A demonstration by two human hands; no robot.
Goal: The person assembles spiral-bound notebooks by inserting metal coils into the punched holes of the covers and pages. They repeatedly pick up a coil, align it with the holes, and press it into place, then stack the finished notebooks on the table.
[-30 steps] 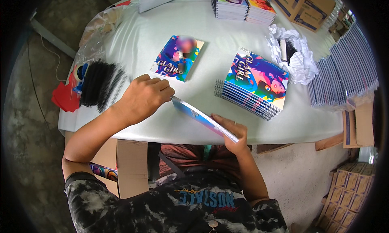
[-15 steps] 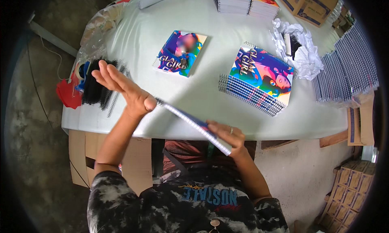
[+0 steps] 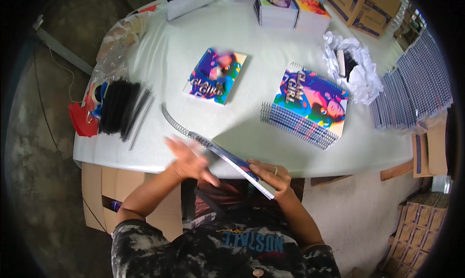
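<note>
My right hand [image 3: 271,175] grips a notebook [image 3: 237,164] near its lower right end, thumb on the colourful cover. The notebook is held on edge and slants from upper left to lower right, its punched white edge toward me. From its upper left end a dark spiral binding coil [image 3: 174,123] sticks out in a curve, partly in the holes. Just below the coil, my left hand [image 3: 191,161] is blurred by motion with its fingers apart. It appears to hold nothing; whether it touches the coil I cannot tell.
Beyond my hands lies a colourful notebook block [image 3: 215,77]. A stack of coil-bound notebooks [image 3: 310,104] sits to the right, more bound stacks [image 3: 416,79] behind it. Loose black coils [image 3: 123,108] lie at left. Crumpled paper [image 3: 361,79] and a cardboard box [image 3: 363,9] stand far right.
My left hand has swept down and toward the right, from above the notebook's end to below the coil. The coil's protruding length now shows. My right hand still holds the notebook.
</note>
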